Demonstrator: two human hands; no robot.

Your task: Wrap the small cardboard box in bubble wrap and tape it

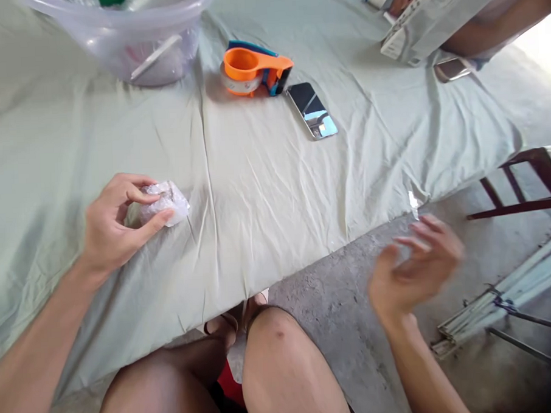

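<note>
My left hand (pixel 114 222) rests on the pale green tablecloth (pixel 265 188) and grips a small wad wrapped in clear plastic (pixel 166 202) between thumb and fingers. My right hand (pixel 415 270) hovers off the table's edge, above the concrete floor, blurred by motion, fingers apart and holding nothing that I can make out. A small shiny scrap (pixel 413 202) shows just above its fingertips; whether it touches the hand I cannot tell.
An orange and blue tape dispenser (pixel 253 69) and a phone (pixel 312 110) lie mid-table. A clear plastic tub (pixel 131 30) stands at the back left. Another person's arm holds a box (pixel 436 17) at the back right. A dark wooden chair (pixel 525 180) and bundled rods (pixel 503 300) stand at right.
</note>
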